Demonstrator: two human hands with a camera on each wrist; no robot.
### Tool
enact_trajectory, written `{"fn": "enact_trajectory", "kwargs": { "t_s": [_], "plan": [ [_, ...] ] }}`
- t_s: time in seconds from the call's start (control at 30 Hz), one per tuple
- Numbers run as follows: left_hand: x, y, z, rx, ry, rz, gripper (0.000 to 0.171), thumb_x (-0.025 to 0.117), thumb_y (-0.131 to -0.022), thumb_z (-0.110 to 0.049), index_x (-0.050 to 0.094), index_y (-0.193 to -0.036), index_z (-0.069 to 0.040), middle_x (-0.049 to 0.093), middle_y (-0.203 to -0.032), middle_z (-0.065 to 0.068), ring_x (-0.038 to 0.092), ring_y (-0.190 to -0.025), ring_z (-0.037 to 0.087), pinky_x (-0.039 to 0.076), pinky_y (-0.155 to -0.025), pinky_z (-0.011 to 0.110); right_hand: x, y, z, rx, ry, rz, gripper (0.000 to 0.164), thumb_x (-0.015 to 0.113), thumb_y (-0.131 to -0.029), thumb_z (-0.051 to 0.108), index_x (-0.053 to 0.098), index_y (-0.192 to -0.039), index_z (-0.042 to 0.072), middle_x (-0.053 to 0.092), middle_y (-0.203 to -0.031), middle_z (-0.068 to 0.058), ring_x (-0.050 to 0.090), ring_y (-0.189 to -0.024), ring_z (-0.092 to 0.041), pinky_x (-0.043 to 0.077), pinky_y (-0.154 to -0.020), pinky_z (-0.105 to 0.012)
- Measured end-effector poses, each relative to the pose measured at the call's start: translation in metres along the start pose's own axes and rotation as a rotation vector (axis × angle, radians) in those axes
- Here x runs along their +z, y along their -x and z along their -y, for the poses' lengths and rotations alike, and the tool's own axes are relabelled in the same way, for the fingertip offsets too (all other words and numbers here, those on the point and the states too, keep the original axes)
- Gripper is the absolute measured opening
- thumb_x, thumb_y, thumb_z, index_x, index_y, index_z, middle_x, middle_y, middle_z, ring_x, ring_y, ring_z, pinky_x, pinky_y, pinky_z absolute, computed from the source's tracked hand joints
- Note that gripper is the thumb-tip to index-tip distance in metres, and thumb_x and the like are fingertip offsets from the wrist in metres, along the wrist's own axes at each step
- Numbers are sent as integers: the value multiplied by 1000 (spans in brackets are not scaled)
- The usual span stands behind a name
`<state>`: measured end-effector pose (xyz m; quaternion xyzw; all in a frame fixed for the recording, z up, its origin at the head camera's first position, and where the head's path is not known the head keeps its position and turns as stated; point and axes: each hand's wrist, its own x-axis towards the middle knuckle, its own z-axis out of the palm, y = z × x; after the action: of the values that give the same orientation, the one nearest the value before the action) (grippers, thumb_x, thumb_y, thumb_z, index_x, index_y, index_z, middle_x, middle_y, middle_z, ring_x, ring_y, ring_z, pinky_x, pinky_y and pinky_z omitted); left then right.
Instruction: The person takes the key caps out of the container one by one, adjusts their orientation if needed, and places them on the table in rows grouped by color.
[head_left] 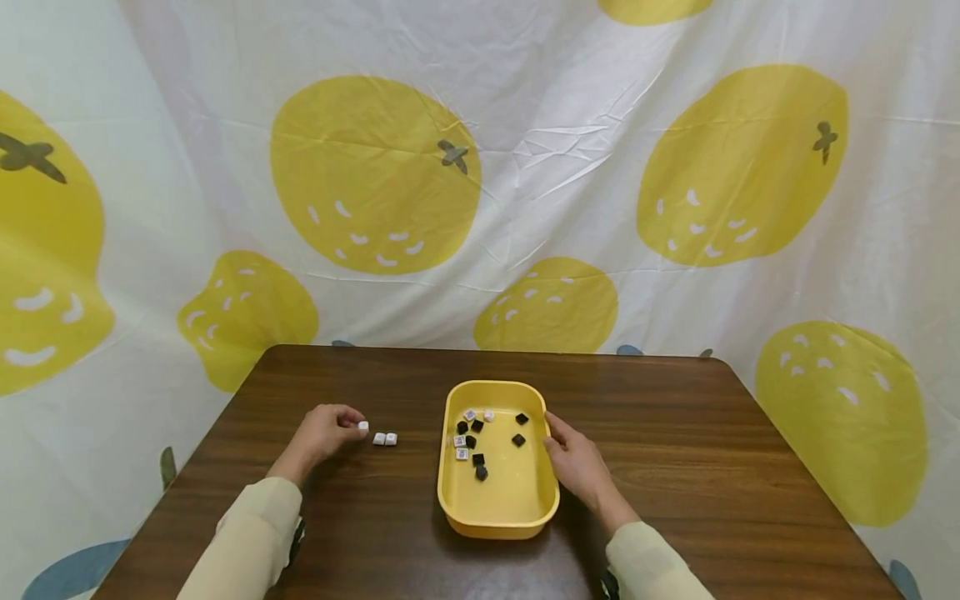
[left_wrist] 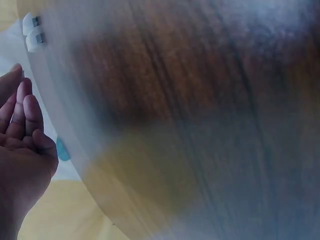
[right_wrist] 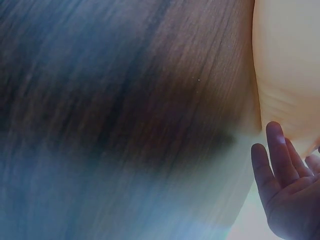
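Between thumb and fingertips, my left hand pinches a small white keycap at the left of the table. Just right of it, two more white keycaps sit side by side on the wood; the left wrist view shows them at its upper left. My right hand holds the right side of a yellow tray. In the right wrist view its fingers lie against the tray's outer wall. Inside the tray are several black keycaps and several white keycaps, mostly along its left side.
The brown wooden table has rounded far corners. Right behind its far edge hangs a white curtain printed with large yellow lemons.
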<state>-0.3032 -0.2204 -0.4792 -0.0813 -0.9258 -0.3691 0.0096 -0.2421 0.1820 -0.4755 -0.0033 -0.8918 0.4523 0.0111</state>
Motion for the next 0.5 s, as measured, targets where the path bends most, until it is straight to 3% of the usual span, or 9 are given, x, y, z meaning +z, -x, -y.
{"fn": "enact_trajectory", "kwargs": {
  "t_s": [0.5],
  "plan": [
    [10,0,6,52,-42,65,11,75,-83,-4,73,-93,1,65,-79,2,55,-73,15,46,-68,32,1,-1,-1,3,-10,-6,50,52,-103,19,43,-151,12,60,-133,-17,59,-118,-30,43,-100,-51]
  ]
}}
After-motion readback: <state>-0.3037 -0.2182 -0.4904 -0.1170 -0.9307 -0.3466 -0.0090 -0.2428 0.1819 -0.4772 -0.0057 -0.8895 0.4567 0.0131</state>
